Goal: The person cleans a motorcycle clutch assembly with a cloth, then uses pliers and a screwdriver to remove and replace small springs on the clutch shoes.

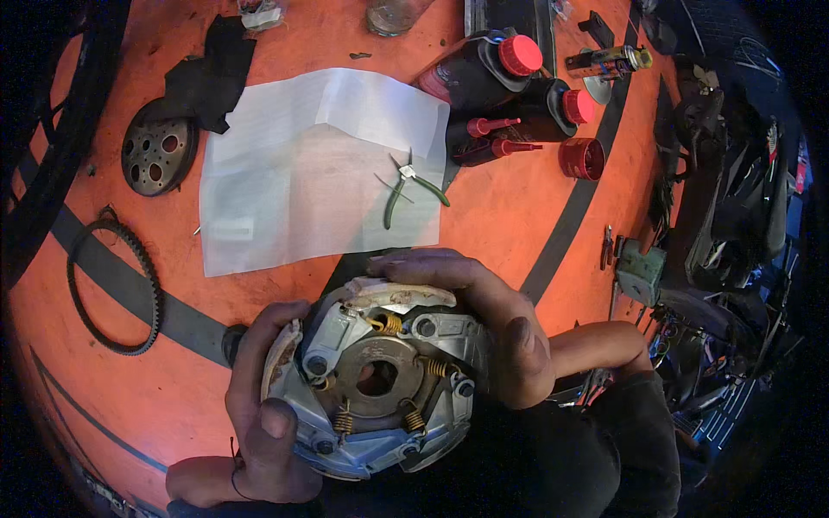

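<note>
Between both hands I hold a round metal centrifugal clutch (376,380), its spring side facing up toward me. Small yellow coil springs sit around its centre hole, and pale, worn lining shows on its curved shoes. My left hand (268,414) grips the left edge, thumb over the rim. Wrapped over the far right edge is my right hand (492,319), its thumb raised near the side. The clutch's underside is hidden. Beyond it, green-handled pliers (404,186) lie spread on a white paper sheet (294,190).
A toothed drive belt (157,293) and a perforated clutch bell (160,154) lie at left on the orange surface, near a black cloth (211,73). Black bottles with red caps (521,55), a red cup (582,159) and a spray can (609,62) stand or lie at far right.
</note>
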Demonstrator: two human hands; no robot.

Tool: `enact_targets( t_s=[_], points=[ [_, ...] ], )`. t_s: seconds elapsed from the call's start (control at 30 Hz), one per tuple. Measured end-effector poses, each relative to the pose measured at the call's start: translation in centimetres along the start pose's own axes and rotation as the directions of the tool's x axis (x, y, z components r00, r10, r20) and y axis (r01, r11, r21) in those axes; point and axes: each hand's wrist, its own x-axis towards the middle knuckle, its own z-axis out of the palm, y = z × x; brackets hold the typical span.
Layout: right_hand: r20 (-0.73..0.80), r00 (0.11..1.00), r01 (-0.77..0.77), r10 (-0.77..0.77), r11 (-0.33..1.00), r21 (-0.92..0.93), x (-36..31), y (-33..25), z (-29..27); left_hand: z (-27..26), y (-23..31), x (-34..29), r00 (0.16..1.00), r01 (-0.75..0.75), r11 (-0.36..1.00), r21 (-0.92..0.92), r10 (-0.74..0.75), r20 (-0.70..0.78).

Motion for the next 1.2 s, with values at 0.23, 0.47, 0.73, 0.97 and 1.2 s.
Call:
enact_targets(
  t_s=[0.23,0.47,0.73,0.97,1.2],
  points=[
    [-0.007,0.983,0.181,-0.181,0.983,0.013,-0.9,1.4,-0.5,-0.2,-0.9,-0.8,0.996,-0.016,1.000,-0.025,0.018,0.093],
    [-0.039,0.995,0.092,-0.094,0.995,-0.039,1.0,1.1,0.1,-0.5,-0.6,1.4,0.990,-0.122,0.978,0.170,0.132,-0.052],
    [-0.460,0.870,-0.074,-0.178,0.876,-0.477,6.7,9.0,-9.5,-8.8,-4.0,15.5,0.997,-0.078,0.991,0.111,0.078,0.002],
    [-0.419,0.908,-0.354,-0.008,0.518,-0.778,5.8,14.4,-13.2,-12.6,-6.4,22.0,0.982,-0.093,0.820,0.565,-0.017,0.186],
    [-0.324,0.931,-0.295,-0.170,0.175,-0.939,8.8,18.4,-11.8,-12.5,-9.6,24.1,0.973,-0.194,0.701,0.686,0.048,0.226]
  ],
)
